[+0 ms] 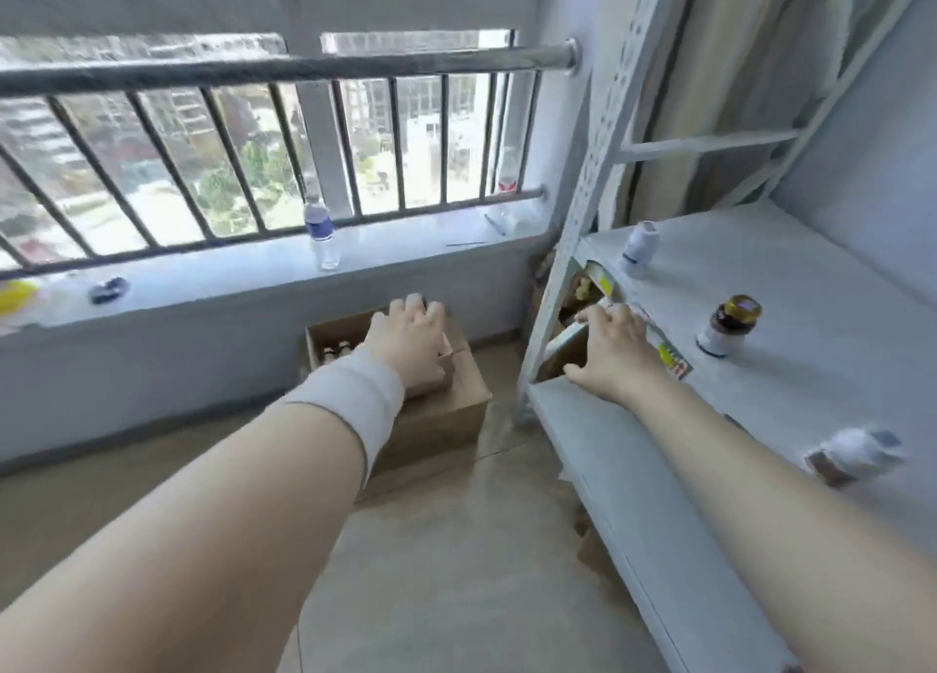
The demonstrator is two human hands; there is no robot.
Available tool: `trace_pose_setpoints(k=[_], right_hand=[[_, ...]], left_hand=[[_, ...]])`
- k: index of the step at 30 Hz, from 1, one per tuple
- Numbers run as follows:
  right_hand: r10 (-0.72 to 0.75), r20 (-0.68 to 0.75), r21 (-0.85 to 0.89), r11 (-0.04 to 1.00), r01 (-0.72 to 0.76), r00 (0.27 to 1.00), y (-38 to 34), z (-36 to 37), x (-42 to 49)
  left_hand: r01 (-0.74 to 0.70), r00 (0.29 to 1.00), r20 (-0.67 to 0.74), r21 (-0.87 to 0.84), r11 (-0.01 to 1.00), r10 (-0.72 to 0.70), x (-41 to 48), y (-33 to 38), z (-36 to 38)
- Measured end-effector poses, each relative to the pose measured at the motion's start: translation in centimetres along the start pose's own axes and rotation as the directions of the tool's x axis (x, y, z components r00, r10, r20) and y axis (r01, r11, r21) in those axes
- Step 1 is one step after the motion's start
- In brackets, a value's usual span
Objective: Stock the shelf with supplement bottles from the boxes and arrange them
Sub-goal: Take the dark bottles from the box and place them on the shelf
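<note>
Both hands [410,337] reach past three shelf bottles [727,325] toward boxes [431,409].

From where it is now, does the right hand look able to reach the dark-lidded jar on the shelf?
Probably yes: the right hand rests at the shelf edge, the jar stands nearby, nothing between.

Three bottles [729,326] on shelf [811,317], boxes [436,409] left
</note>
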State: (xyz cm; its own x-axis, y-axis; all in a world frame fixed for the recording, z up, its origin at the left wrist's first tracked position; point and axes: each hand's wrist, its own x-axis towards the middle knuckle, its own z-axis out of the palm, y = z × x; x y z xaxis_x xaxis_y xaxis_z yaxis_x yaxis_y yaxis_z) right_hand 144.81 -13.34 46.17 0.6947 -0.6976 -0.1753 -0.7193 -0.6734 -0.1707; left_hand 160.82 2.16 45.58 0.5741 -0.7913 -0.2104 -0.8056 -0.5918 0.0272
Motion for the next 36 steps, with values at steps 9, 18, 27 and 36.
trace_pose_setpoints(k=[9, 18, 27, 36], right_hand=[[-0.121, 0.239, -0.002, 0.992, 0.125, 0.963, -9.5, 10.4, 15.3], [-0.192, 0.444, 0.008, 0.978, 0.21, 0.875, -17.5, 17.0, 26.3], [-0.034, 0.624, -0.028, 0.998, 0.065, 0.781, -20.5, 26.0, 34.5], [0.08, 0.596, 0.04, 0.991, -0.129, 0.799, -19.7, 35.0, 45.3]], left_hand=[[0.215, 0.951, 0.241, -0.061, 0.975, -0.195, 10.5, -10.7, 9.0], [0.441, 0.836, 0.436, -0.176, 0.88, -0.332, 17.4, -18.6, 14.4], [0.487, 0.77, 0.588, -0.293, 0.823, -0.246, 28.2, -23.8, 22.4], [0.508, 0.789, 0.579, -0.427, 0.748, -0.205, 42.9, -25.0, 29.7]])
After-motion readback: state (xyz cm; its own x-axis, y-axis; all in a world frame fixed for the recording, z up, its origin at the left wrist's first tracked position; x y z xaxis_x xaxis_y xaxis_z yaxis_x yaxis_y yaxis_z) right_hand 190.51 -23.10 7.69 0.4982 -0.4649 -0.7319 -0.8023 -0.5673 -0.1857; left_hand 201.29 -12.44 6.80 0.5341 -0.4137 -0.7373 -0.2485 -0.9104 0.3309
